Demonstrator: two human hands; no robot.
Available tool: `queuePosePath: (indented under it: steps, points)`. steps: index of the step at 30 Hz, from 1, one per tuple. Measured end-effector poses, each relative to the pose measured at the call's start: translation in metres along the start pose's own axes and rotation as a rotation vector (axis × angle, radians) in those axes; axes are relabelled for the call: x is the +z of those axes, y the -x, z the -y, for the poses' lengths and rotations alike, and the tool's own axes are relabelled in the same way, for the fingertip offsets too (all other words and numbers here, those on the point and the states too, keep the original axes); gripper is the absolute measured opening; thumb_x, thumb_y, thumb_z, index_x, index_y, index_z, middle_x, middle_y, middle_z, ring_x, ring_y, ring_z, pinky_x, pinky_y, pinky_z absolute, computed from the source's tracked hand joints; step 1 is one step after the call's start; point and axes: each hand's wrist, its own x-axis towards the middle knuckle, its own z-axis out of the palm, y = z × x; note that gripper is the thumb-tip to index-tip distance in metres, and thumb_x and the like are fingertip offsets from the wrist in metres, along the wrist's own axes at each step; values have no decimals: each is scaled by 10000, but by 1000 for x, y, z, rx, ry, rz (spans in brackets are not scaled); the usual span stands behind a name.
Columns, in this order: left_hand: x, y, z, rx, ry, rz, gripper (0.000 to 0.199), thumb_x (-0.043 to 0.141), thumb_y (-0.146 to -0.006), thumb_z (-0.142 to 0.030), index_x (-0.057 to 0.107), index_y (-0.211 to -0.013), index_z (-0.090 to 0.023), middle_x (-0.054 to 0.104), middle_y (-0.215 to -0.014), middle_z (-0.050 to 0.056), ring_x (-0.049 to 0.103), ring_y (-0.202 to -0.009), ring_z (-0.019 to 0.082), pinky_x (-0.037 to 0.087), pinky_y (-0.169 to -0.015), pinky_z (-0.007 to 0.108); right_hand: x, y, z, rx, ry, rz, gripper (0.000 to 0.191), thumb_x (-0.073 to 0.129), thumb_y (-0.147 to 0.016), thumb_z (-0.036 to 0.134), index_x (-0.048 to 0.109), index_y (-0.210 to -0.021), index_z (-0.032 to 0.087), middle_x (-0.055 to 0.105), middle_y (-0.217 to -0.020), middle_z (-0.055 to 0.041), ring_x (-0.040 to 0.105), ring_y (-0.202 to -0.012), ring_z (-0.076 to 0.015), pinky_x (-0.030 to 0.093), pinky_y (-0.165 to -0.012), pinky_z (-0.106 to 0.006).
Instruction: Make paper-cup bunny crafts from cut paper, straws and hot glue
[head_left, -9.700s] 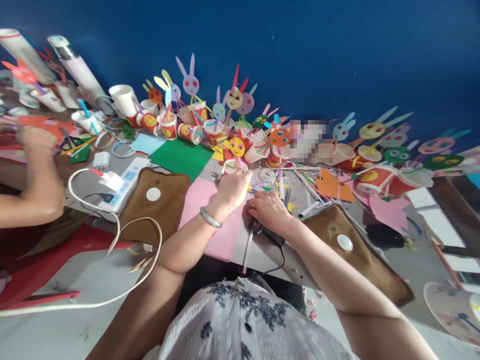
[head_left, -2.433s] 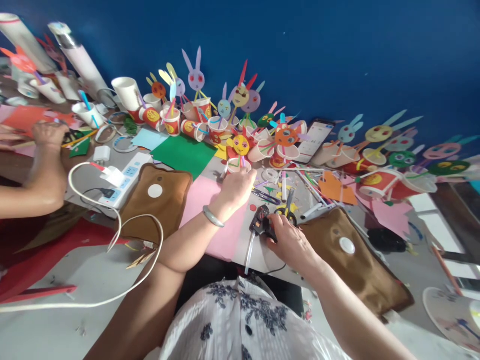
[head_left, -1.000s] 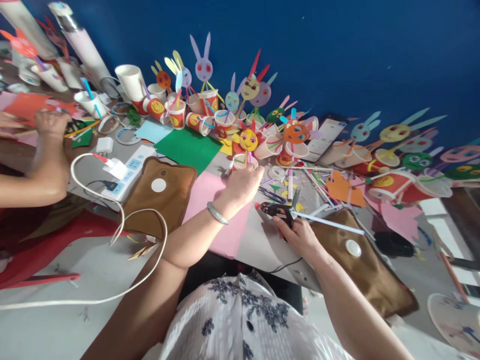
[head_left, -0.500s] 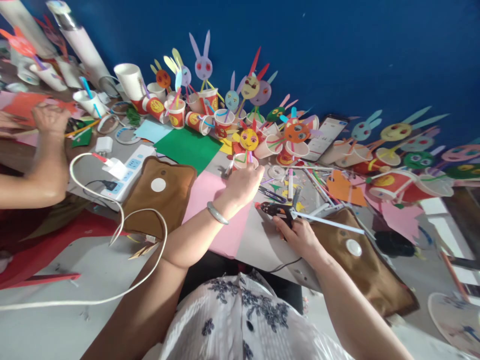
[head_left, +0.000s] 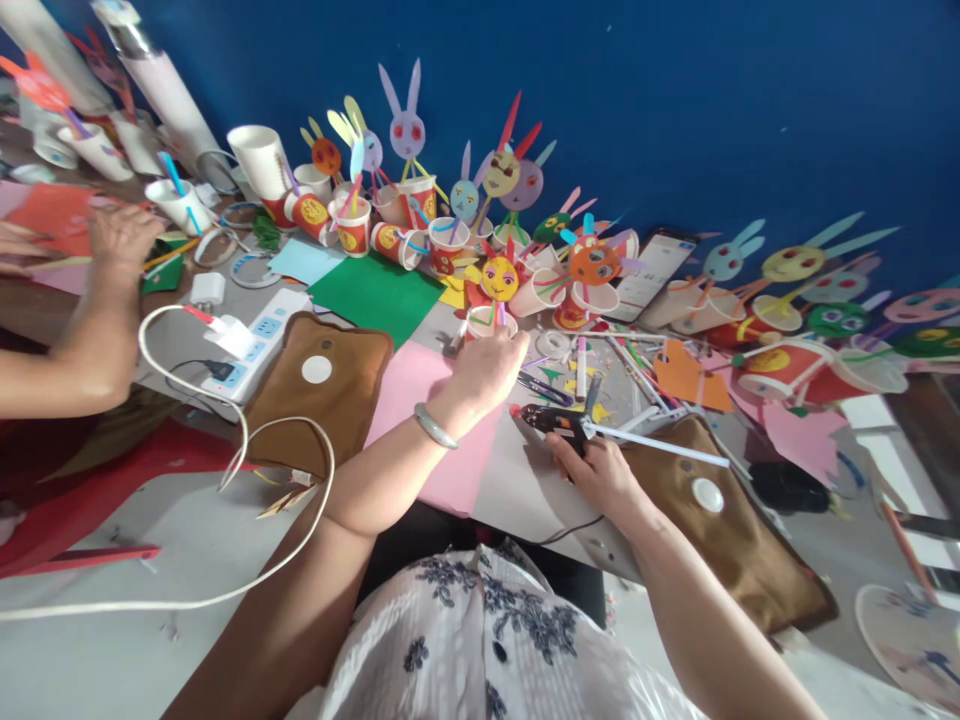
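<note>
My left hand (head_left: pixel 489 372) is closed around the lower part of a paper cup (head_left: pixel 491 323). A yellow paper face (head_left: pixel 499 279) with red pieces rises from that cup on thin stems. My right hand (head_left: pixel 600 470) grips a black glue gun (head_left: pixel 559 422) low over the table's front part. A long whitish glue stick (head_left: pixel 660 442) sticks out of its back, and its red tip points left, towards my left wrist. Pink paper (head_left: pixel 427 440) lies under my left forearm. Scissors (head_left: pixel 545 390) rest between my two hands.
Several paper-cup figures (head_left: pixel 407 135) line the blue wall. A phone (head_left: pixel 660 270) leans among them. Left are a brown pouch (head_left: pixel 319 390), a power strip (head_left: pixel 262 340) with a white cable, and another person's hand (head_left: pixel 124 235) over orange paper. Another brown pouch (head_left: pixel 712 520) lies right.
The other person's hand at the left has shifted a little to the right. My own hands, the cup and the glue gun look almost unmoved.
</note>
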Motion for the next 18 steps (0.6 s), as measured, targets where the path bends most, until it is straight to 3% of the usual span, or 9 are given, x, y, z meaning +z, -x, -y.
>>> queuePosePath:
  steps: [18]
  points:
    - [1,0,-1,4,-53,5,329,376,-990,-83,618,-1203,-147,638,-1167,137,693,-923,211,552,-760,301,0,3,2,42,4,-23,624,459,-921,614,535,-427,241,592,-453,-44,609,-520,-199,453,-622,-332]
